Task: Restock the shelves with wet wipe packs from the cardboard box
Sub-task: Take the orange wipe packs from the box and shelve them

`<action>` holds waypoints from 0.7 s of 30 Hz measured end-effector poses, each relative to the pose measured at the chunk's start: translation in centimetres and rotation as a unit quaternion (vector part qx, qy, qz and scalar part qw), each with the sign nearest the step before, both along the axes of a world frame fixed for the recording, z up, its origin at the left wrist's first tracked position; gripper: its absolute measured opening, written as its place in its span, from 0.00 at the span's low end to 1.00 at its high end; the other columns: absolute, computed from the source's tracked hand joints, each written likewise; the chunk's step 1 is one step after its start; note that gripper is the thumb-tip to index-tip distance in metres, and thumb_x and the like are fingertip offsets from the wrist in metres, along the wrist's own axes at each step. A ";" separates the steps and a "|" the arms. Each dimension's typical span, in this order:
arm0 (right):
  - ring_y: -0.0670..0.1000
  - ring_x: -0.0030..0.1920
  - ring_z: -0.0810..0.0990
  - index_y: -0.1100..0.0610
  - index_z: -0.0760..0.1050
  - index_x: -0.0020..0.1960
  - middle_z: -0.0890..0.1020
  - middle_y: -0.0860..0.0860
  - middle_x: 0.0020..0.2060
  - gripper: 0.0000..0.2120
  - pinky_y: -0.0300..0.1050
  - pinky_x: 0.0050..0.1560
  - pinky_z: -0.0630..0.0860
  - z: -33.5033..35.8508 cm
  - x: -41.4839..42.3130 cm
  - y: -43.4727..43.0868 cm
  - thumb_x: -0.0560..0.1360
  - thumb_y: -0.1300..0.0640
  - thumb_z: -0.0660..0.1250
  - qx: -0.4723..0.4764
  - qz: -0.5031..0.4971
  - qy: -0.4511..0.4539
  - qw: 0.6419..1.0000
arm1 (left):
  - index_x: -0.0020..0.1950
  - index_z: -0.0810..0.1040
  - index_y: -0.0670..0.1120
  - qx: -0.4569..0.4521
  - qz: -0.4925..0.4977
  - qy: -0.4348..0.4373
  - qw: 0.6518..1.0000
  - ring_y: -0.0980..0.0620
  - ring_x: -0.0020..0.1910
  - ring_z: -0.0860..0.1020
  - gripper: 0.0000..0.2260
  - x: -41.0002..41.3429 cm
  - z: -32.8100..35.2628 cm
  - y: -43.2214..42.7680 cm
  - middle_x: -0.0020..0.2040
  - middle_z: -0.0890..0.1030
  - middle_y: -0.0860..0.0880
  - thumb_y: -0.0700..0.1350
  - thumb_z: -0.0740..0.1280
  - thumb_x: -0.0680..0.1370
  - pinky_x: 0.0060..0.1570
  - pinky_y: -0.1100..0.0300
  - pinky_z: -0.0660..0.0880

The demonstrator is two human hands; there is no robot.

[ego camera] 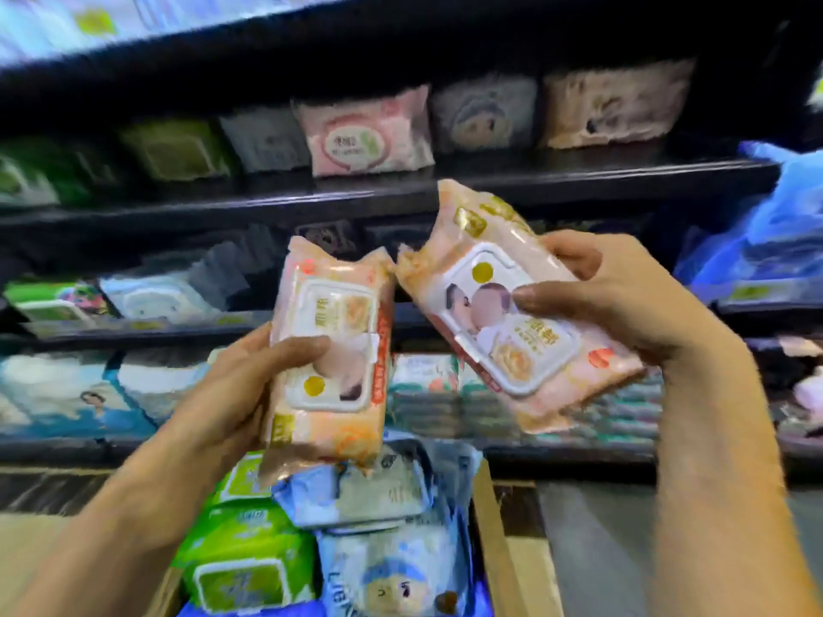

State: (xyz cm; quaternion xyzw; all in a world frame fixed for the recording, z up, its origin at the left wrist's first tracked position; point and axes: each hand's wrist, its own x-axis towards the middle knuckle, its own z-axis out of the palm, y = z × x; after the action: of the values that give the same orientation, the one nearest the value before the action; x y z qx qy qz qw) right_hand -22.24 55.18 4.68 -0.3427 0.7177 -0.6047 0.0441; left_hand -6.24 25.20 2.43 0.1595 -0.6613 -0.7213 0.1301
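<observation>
while the view is smeared with motion blur, i can make out my left hand (249,385) closed on a peach wet wipe pack (329,362), thumb pressed across its white rigid flip lid and the other fingers (262,336) wrapped behind the soft, crinkly film. it stands nearly upright, its crimped top edge frayed-looking in the blur. my right hand (623,300) grips a second peach pack (507,313) of the same kind, tilted so its long side runs down to the right; thumb on the rounded rectangular lid, the rest of the hand curled over the upper edge. the two packs' top corners almost meet between my hands; i cannot tell whether they touch.

below them sits the cardboard box (494,536), its plain brown wall showing on the right, with more pillow-shaped packs lying loose inside: a glossy green pack (249,554) at left and pale blue packs (392,567) beside and above it.

ahead run dark shelves (579,180) in several tiers. a pink pack (365,135) stands on the upper tier among grey, beige and green ones, all soft-edged. a crumpled blue plastic bag (784,207) hangs at the far right.
</observation>
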 end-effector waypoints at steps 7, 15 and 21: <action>0.46 0.44 0.87 0.53 0.83 0.54 0.89 0.47 0.44 0.28 0.44 0.46 0.82 -1.7 -1.3 5.7 0.56 0.46 0.81 -0.104 -0.104 -0.031 0.989 | 0.63 0.79 0.42 -0.099 -0.068 -0.021 0.993 0.41 0.49 0.85 0.42 -5.4 5.0 2.6 0.58 0.83 0.36 0.52 0.85 0.51 0.49 0.49 0.83; 0.40 0.37 0.86 0.49 0.81 0.57 0.87 0.39 0.40 0.29 0.31 0.30 0.77 -1.5 -1.0 8.3 0.56 0.48 0.80 -0.130 -0.207 -0.030 0.969 | 0.64 0.76 0.41 -0.079 -0.068 -0.058 0.993 0.36 0.55 0.83 0.24 -10.4 4.8 5.4 0.55 0.85 0.37 0.40 0.76 0.69 0.54 0.41 0.81; 0.40 0.34 0.86 0.48 0.81 0.57 0.87 0.38 0.39 0.24 0.36 0.29 0.78 -1.2 -2.5 7.0 0.63 0.53 0.82 -0.088 -0.279 -0.025 0.956 | 0.63 0.77 0.45 -0.080 -0.116 -0.009 0.990 0.37 0.50 0.85 0.24 -13.8 4.0 4.0 0.52 0.86 0.40 0.43 0.78 0.69 0.53 0.38 0.81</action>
State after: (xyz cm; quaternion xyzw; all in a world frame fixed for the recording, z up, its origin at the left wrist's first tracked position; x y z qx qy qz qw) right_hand -24.71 62.21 3.51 -0.1161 0.7272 -0.6621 -0.1387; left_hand -20.00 29.19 6.40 0.0776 -0.7321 -0.6748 0.0521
